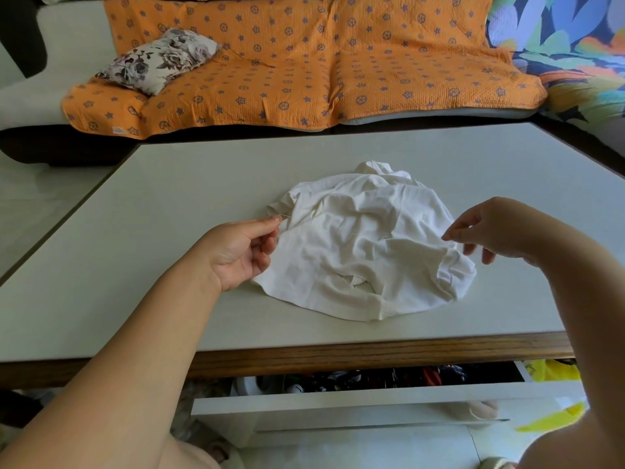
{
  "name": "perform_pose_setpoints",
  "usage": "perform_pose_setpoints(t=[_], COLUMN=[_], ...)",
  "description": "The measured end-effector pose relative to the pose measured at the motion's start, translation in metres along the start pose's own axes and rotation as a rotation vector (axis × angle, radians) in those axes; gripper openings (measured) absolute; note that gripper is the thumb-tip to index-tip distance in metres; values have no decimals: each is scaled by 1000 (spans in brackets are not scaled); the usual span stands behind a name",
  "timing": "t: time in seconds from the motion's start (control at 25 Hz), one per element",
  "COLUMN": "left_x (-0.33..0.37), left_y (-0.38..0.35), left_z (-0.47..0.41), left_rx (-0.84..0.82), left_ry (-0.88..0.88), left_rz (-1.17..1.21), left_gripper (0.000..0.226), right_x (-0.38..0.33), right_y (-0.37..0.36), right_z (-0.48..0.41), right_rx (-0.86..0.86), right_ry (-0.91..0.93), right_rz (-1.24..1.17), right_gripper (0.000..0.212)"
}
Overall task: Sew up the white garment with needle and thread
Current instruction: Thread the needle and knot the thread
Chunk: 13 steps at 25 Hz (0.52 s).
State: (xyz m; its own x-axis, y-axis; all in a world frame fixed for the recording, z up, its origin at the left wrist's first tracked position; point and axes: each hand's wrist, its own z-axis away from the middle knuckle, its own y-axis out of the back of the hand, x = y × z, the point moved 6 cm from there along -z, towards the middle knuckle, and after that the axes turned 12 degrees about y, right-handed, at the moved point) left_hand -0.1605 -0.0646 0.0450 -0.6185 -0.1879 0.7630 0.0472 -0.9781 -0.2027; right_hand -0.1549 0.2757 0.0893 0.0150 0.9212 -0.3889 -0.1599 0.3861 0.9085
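Observation:
A crumpled white garment [365, 245] lies on the pale table top [169, 198], near its front edge. My left hand [240, 252] hovers at the garment's left side, thumb and forefinger pinching a thin pale thread end near the tip of the forefinger. My right hand [487, 231] is held over the garment's right side, thumb and forefinger pinched together on something too fine to make out, the other fingers hanging loose. A faint thread [372, 233] seems to run across the cloth between the two hands. No needle is clearly visible.
The table has a wooden front edge [372, 353]. Below it a white drawer [338, 397] stands pulled out, full of several small dark items. Behind the table is a sofa with an orange patterned cover [304, 62] and a floral cushion [159, 59].

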Motion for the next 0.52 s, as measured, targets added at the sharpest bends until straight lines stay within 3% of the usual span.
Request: perform_pose_setpoints(t=[0.04,0.12,0.16,0.2,0.28,0.32,0.44,0.52], left_x=[1,1,1,1,-1,-2,-4,-3], left_y=[0,-5,-8,-12,-22,-27,-37,-36], left_z=[1,6,9,12,18,21,25,25], left_rx=[-3,-26,-41,-52,-85,-107,-140,-117], left_ry=[-13,-44,-58,-69,-78,-82,-112,-138], left_rz=[-34,-140,-198,-254,-345,-387,-484,-517], left_gripper=[8,4,1,5,10,12,14,12], right_x=[2,-6,-17,-30,-73,-94,-126,-128], right_y=[5,25,32,29,1,-19,-62,-70], right_z=[-3,-1,6,11,16,18,21,18], right_rx=[58,369,524,556,300,123,-217,-299], right_ry=[12,103,178,264,444,514,560,514], right_rz=[73,90,-72,-308,-712,-793,-797,-777], right_gripper=[19,24,23,23,34,43,56,35])
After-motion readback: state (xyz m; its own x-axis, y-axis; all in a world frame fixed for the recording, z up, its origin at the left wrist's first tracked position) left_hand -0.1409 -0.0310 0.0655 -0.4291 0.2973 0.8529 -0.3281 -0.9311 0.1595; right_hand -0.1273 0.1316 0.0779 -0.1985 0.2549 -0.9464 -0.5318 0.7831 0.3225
